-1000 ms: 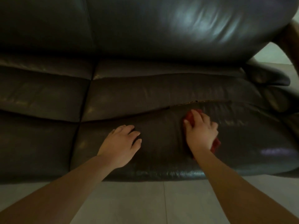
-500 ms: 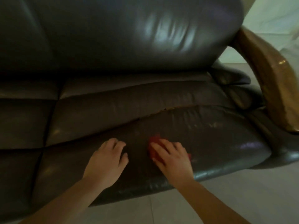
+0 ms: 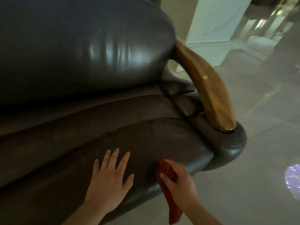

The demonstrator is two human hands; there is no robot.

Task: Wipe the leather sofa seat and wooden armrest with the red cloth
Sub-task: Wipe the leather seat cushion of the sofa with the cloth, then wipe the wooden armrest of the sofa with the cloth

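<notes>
The dark brown leather sofa seat [image 3: 146, 140] fills the lower left, with its backrest [image 3: 81, 46] above. A curved, glossy wooden armrest [image 3: 209, 88] runs down the sofa's right end. My left hand [image 3: 110, 181] lies flat on the seat's front part, fingers spread, holding nothing. My right hand [image 3: 178, 184] grips the red cloth [image 3: 168, 174] at the seat's front edge, just right of my left hand. The cloth's loose end hangs down below my wrist, over the floor.
Pale tiled floor [image 3: 243, 176] spreads to the right of the sofa and in front of it. A white pillar [image 3: 215, 20] stands behind the armrest. A bright patch of light [image 3: 292, 177] lies on the floor at the far right.
The view has swung right, bringing the wooden armrest fully into sight. My right hand has drawn the cloth to the seat's front edge and closed around it. My left hand's fingers have spread.
</notes>
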